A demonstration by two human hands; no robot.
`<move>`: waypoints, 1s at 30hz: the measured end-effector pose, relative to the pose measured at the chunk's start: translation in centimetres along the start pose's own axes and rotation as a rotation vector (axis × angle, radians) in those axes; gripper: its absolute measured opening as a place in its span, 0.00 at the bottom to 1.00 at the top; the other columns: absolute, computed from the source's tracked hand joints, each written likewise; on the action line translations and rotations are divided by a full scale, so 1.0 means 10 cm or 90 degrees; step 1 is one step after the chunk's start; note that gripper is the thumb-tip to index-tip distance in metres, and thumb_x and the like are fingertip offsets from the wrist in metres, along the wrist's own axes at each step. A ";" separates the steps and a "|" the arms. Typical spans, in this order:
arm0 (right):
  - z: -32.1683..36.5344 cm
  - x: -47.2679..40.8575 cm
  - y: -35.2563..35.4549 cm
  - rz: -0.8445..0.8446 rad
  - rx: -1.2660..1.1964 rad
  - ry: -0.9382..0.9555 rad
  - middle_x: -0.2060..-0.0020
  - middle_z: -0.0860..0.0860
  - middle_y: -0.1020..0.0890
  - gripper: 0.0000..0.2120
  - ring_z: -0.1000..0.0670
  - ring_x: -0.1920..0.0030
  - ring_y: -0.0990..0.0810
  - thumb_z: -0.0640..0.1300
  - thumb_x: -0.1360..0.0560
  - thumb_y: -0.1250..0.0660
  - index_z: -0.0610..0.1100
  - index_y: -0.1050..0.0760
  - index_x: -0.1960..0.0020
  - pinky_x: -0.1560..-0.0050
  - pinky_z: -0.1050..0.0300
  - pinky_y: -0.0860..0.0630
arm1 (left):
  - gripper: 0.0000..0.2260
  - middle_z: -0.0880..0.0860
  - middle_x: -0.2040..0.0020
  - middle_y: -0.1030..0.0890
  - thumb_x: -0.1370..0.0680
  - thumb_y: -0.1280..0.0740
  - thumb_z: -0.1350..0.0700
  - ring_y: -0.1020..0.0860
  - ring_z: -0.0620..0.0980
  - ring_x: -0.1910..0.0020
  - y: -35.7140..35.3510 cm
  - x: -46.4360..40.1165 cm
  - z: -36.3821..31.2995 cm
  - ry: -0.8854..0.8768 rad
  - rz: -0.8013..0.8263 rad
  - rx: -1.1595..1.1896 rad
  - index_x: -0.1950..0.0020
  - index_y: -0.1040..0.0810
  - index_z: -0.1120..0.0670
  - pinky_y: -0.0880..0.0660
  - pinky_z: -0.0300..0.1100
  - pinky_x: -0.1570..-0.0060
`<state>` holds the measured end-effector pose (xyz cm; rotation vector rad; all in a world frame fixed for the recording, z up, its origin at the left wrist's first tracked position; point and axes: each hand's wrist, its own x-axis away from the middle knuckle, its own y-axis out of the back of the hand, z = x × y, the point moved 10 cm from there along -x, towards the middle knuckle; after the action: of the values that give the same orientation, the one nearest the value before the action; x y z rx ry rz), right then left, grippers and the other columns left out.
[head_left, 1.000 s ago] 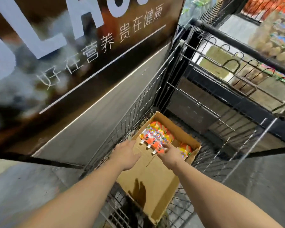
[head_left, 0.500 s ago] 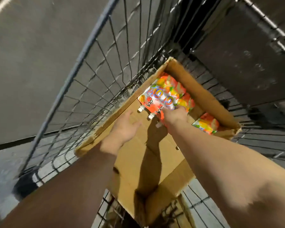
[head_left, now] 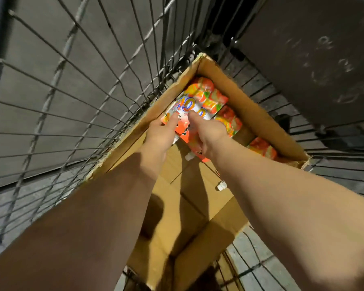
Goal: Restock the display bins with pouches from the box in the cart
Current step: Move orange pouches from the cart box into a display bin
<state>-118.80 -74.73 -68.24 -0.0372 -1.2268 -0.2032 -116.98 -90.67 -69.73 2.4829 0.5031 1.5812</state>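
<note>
both bare arms reach down into an open cardboard box (head_left: 246, 106) that sits on the floor of a wire cart (head_left: 88, 85), pushed up against the cart's left mesh wall and into its far corner. the remaining pouches (head_left: 206, 95) lie packed flat at the far end of the box, bright orange and yellow with fruit pictures and a white panel bearing blue lettering, their white spout caps pointing back toward the person. the left hand (head_left: 162, 133) lies on the near left edge of this stack, its thumb stretched forward flat on the top pouch; its other fingers are hidden below the hand, so whether they curl under the pouches cannot be told. the right hand (head_left: 208, 133) rests on the same stack just beside the left one, its thumb also laid forward on the white panel and its fingers tucked down over the right side of the pouches, apparently gripping them, though the fingertips are out of sight. one more pouch (head_left: 263, 150) lies apart in the right corner of the box. the near half of the box shows bare cardboard bottom with the arms' shadows across it, and a loose white cap (head_left: 221, 185) shows below the right forearm
</note>
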 end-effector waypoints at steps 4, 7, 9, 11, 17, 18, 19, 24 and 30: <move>0.03 0.06 -0.08 0.043 -0.058 -0.029 0.70 0.45 0.24 0.07 0.54 0.86 0.29 0.40 0.24 0.31 0.38 0.28 0.51 0.84 0.63 0.30 | 0.11 0.50 0.60 0.22 0.21 0.33 0.49 0.27 0.45 0.66 0.01 0.02 0.01 0.016 -0.001 0.029 0.44 0.22 0.55 0.31 0.30 0.72; -0.07 0.05 0.01 0.026 -0.004 -0.015 0.81 0.47 0.26 0.09 0.52 0.86 0.31 0.37 0.23 0.33 0.40 0.33 0.50 0.81 0.64 0.31 | 0.07 0.50 0.64 0.25 0.21 0.33 0.52 0.31 0.44 0.70 0.04 0.17 0.18 0.060 0.042 0.027 0.54 0.24 0.55 0.37 0.28 0.81; -0.15 0.10 0.09 0.026 0.055 0.009 0.84 0.49 0.28 0.08 0.51 0.84 0.30 0.36 0.24 0.33 0.40 0.33 0.51 0.79 0.64 0.32 | 0.07 0.51 0.60 0.23 0.23 0.30 0.52 0.29 0.46 0.68 0.11 0.32 0.35 0.109 0.083 0.000 0.51 0.23 0.54 0.33 0.34 0.76; -0.29 0.22 0.11 0.058 0.101 0.014 0.79 0.50 0.25 0.07 0.52 0.80 0.28 0.37 0.24 0.32 0.41 0.30 0.57 0.73 0.61 0.29 | 0.10 0.52 0.56 0.18 0.25 0.29 0.50 0.24 0.47 0.65 0.17 0.50 0.47 0.137 0.144 0.004 0.48 0.22 0.54 0.27 0.36 0.69; -0.84 1.12 -0.14 0.280 0.180 0.007 0.56 0.49 0.15 0.06 0.49 0.59 0.17 0.38 0.25 0.31 0.46 0.22 0.50 0.57 0.52 0.19 | 0.18 0.59 0.54 0.15 0.28 0.25 0.56 0.15 0.56 0.61 0.61 1.13 0.54 0.123 0.243 0.086 0.40 0.23 0.57 0.19 0.49 0.64; -0.87 1.29 -0.17 0.289 0.193 0.028 0.56 0.50 0.15 0.07 0.49 0.59 0.17 0.37 0.25 0.30 0.48 0.22 0.51 0.59 0.52 0.19 | 0.17 0.59 0.55 0.15 0.27 0.26 0.58 0.15 0.55 0.63 0.72 1.25 0.56 0.115 0.249 0.080 0.40 0.23 0.57 0.19 0.48 0.67; -0.90 1.47 -0.20 0.289 0.204 0.048 0.58 0.51 0.15 0.08 0.50 0.60 0.17 0.37 0.26 0.30 0.49 0.23 0.52 0.61 0.53 0.20 | 0.16 0.60 0.54 0.15 0.27 0.26 0.60 0.16 0.55 0.64 0.83 1.36 0.58 0.106 0.257 0.072 0.41 0.23 0.58 0.19 0.48 0.68; -1.14 2.31 -0.37 0.324 0.166 0.080 0.75 0.54 0.19 0.08 0.58 0.76 0.21 0.37 0.22 0.35 0.46 0.26 0.58 0.77 0.65 0.27 | 0.09 0.58 0.56 0.15 0.25 0.29 0.59 0.16 0.54 0.62 1.35 1.98 0.71 0.056 0.298 0.045 0.46 0.21 0.58 0.18 0.49 0.61; -1.15 3.07 -0.46 0.277 0.170 0.183 0.54 0.45 0.15 0.14 0.46 0.61 0.15 0.38 0.23 0.33 0.42 0.27 0.38 0.64 0.51 0.19 | 0.12 0.62 0.49 0.16 0.25 0.28 0.60 0.17 0.60 0.53 1.90 2.61 0.73 -0.048 0.280 0.138 0.42 0.22 0.57 0.22 0.62 0.50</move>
<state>-99.07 -84.96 -43.75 -0.0410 -0.9243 0.3262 -96.59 -98.62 -44.86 2.9623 0.1220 1.6377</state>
